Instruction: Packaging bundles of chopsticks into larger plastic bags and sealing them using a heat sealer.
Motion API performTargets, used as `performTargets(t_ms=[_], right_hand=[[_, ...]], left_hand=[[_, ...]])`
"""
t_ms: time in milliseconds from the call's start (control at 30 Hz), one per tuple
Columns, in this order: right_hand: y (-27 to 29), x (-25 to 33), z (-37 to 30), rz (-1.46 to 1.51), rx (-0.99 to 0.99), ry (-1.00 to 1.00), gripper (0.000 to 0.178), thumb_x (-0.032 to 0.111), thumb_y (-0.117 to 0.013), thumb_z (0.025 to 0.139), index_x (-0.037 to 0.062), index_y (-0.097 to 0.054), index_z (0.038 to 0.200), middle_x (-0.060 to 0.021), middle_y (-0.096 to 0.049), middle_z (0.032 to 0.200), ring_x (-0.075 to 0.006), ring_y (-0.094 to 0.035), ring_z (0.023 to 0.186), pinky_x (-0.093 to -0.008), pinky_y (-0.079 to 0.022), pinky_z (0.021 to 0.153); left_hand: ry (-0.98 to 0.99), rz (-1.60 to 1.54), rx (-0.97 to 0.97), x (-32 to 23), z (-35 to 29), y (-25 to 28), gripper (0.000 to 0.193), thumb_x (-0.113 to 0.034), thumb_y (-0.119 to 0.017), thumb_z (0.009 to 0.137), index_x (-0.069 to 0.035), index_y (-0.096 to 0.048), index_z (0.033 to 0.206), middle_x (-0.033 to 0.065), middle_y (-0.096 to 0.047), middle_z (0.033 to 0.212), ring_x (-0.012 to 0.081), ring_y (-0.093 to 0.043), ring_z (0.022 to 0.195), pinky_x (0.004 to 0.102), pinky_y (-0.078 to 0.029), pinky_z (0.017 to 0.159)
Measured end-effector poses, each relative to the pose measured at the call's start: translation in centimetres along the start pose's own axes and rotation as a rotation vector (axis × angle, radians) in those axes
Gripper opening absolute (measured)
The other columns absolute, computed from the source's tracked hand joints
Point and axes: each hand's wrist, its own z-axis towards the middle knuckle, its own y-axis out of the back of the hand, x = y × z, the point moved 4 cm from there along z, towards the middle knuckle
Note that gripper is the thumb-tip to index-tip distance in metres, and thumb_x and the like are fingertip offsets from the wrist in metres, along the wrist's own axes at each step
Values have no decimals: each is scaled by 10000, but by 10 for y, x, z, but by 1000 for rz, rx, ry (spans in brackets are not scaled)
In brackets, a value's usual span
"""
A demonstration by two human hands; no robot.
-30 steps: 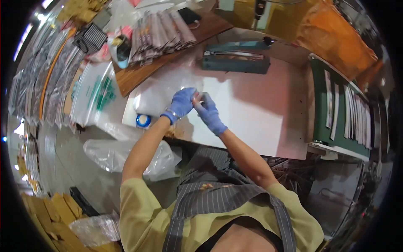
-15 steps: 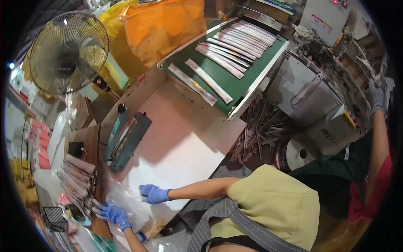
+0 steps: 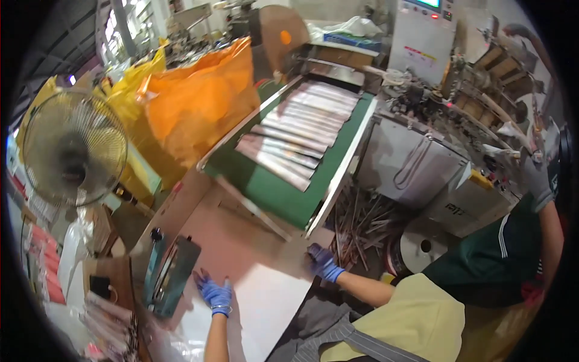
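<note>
My left hand (image 3: 214, 294), in a blue glove, is over the white and pinkish table board (image 3: 259, 320) with fingers spread and nothing in them. Close by on its left stands a teal bench-top device, apparently a bag sealer (image 3: 173, 276). My right hand (image 3: 324, 263), gloved too, reaches toward the lower end of the green conveyor belt (image 3: 265, 199); its fingers look loosely apart, somewhat blurred, and hold nothing visible. One long, thin printed strip packet (image 3: 256, 210) tilts off the belt's end. Higher up the belt lie several more strip packets (image 3: 307, 136) side by side.
A fan (image 3: 75, 148) stands at left, beside orange (image 3: 199, 99) and yellow sacks. Bundled strips (image 3: 105, 323) lie at lower left. Right of the belt are loose strips in a heap (image 3: 362, 226), a reel (image 3: 422, 244), machinery and a co-worker's gloved hand (image 3: 537, 178).
Both hands have left the clear plastic bag at lower left; the left rose beside the sealer, the right moved toward the belt's end. The strip packets advanced down the belt. The view shifted.
</note>
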Motion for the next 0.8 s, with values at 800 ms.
performTargets(t_ms=[800], right_hand=[[80, -30, -59, -224, 117, -586, 300, 304, -569, 779, 17, -620, 852, -218, -607, 767, -339, -602, 732, -410, -453, 638]], left_hand=[[-117, 14, -86, -62, 10, -40, 483, -257, -474, 804, -32, -470, 1231, 119, -367, 1350, 256, -283, 1277, 398, -192, 1054]])
